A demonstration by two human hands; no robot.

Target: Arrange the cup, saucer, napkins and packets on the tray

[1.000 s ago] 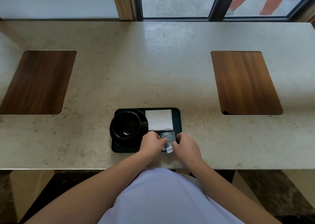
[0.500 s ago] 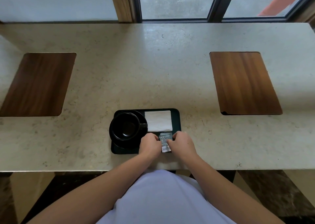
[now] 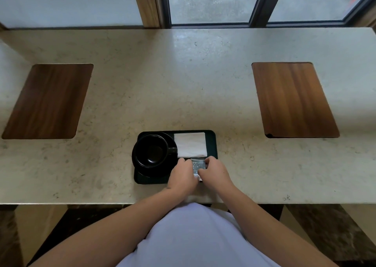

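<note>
So you've got the stone counter (image 3: pixel 183 83) with the dark tray (image 3: pixel 211 136) near its front edge. On the tray's left side sits the saucer (image 3: pixel 173 142) with the black cup (image 3: pixel 151 150) on it, handle toward the white napkins (image 3: pixel 190 144) on the tray's far right. Just in front of the napkins, your left hand (image 3: pixel 183 175) and right hand (image 3: pixel 215 172) both have a fingertip grip on the packets (image 3: pixel 197 165), low over the tray's near right corner.

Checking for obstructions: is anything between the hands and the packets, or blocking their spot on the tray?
Nothing visible. Both the left hand and right hand already touch the packets, which lie on the tray just below the napkins.
</note>
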